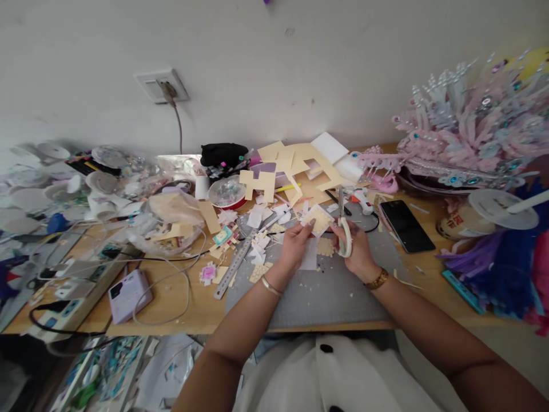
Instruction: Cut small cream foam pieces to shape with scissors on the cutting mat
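My left hand (pixel 294 243) pinches a small cream patterned paper piece (pixel 317 219) over the grey cutting mat (pixel 326 292). My right hand (pixel 355 247) grips scissors (pixel 344 232) with pale handles, blades pointing up at the paper's right edge. Both hands hover above the mat at the middle of the wooden desk (pixel 184 309). Another small cream piece (pixel 325 247) lies on the mat under my hands.
A metal ruler (pixel 234 267) lies left of the mat among paper scraps. Cream card offcuts (pixel 295 166) pile up at the back. A black phone (pixel 406 225), a glue gun (pixel 364 201), a lidded cup (pixel 484 214) and a pink feathered headdress (pixel 472 137) sit right. Cables, a power strip (pixel 81 286) and a purple device (pixel 126 294) sit left.
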`<state>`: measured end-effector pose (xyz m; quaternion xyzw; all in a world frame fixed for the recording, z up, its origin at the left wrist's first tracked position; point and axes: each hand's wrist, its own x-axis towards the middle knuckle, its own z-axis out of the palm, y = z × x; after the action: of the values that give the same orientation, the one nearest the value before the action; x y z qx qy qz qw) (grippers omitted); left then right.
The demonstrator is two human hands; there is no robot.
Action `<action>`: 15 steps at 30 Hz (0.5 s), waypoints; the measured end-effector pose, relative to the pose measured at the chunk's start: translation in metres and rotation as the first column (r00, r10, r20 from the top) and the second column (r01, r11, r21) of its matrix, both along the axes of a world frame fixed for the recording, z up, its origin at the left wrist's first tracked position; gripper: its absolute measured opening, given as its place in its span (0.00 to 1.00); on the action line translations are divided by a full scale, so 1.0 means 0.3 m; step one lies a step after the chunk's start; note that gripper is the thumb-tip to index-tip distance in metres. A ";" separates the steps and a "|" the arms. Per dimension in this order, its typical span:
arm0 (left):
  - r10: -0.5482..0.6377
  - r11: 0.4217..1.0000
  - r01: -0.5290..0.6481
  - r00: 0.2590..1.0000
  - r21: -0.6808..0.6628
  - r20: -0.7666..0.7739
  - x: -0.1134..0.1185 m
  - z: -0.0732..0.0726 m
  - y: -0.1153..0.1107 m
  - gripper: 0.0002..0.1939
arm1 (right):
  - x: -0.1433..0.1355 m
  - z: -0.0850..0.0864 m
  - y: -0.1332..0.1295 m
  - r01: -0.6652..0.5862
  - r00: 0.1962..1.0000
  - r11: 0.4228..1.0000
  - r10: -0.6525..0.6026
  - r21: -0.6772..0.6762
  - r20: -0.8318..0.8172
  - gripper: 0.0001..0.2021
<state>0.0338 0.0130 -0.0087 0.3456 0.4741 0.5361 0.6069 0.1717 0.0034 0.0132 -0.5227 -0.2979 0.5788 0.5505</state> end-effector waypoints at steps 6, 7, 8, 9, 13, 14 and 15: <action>-0.052 0.992 0.071 0.983 -0.106 0.175 -0.072 0.044 0.044 0.19 | 0.102 0.042 -0.034 -0.307 0.934 0.950 0.289 0.054 0.211 0.24; -0.063 0.990 0.084 0.981 -0.112 0.185 -0.083 0.046 0.051 0.19 | 0.116 0.054 -0.042 -0.387 0.905 0.921 0.368 0.052 0.212 0.24; -0.060 0.990 0.083 0.980 -0.114 0.190 -0.093 0.046 0.058 0.20 | 0.128 0.064 -0.050 -0.476 0.864 0.879 0.462 0.026 0.200 0.23; -0.054 0.990 0.077 0.981 -0.117 0.186 -0.101 0.045 0.063 0.20 | 0.135 0.072 -0.057 -0.556 0.816 0.831 0.550 -0.018 0.178 0.23; -0.017 0.990 0.035 0.991 -0.136 0.134 -0.123 0.030 0.077 0.21 | 0.140 0.075 -0.065 -0.690 0.679 0.685 0.724 -0.233 0.119 0.22; -0.016 0.990 0.033 0.992 -0.139 0.123 -0.126 0.026 0.078 0.21 | 0.138 0.069 -0.063 -0.686 0.673 0.677 0.730 -0.267 0.123 0.21; -0.019 0.989 0.035 0.993 -0.141 0.114 -0.128 0.022 0.080 0.21 | 0.135 0.061 -0.059 -0.677 0.673 0.676 0.728 -0.290 0.128 0.20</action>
<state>-0.0047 0.0369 -0.0020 0.2769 0.4716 0.5111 0.6631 0.2123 -0.0143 0.0317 -0.4875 -0.4740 0.7099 0.1837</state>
